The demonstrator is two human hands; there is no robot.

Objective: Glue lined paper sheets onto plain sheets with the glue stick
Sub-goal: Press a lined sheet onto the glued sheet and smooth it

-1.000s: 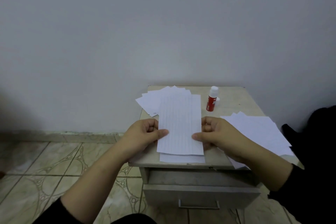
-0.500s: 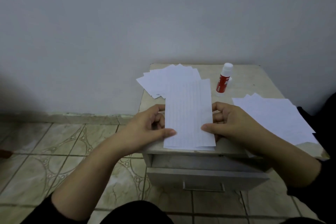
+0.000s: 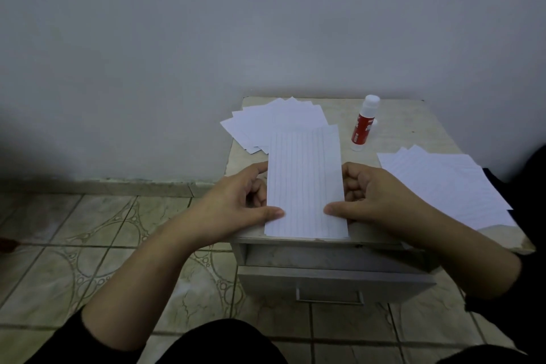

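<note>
A lined paper sheet [image 3: 305,177] lies lengthwise at the front middle of the small table [image 3: 413,127], its near edge at the table's front edge. My left hand [image 3: 236,201] pinches its left edge, thumb on top near the lower corner. My right hand [image 3: 375,195] pinches the right edge the same way. Whatever lies under the lined sheet is hidden. A red glue stick [image 3: 364,124] with a white cap stands upright behind, to the right. A fanned pile of plain sheets [image 3: 266,124] lies at the back left.
A second spread of paper sheets [image 3: 449,183] covers the table's right side. Below the top, a drawer [image 3: 334,281] with a metal handle stands slightly pulled out. A grey wall rises right behind the table. Patterned floor tiles [image 3: 103,245] lie to the left.
The lined sheet has come down toward the table's front edge, covering the sheet that showed beneath it a second ago. Both hands keep their grip on its sides. The camera tilted down.
</note>
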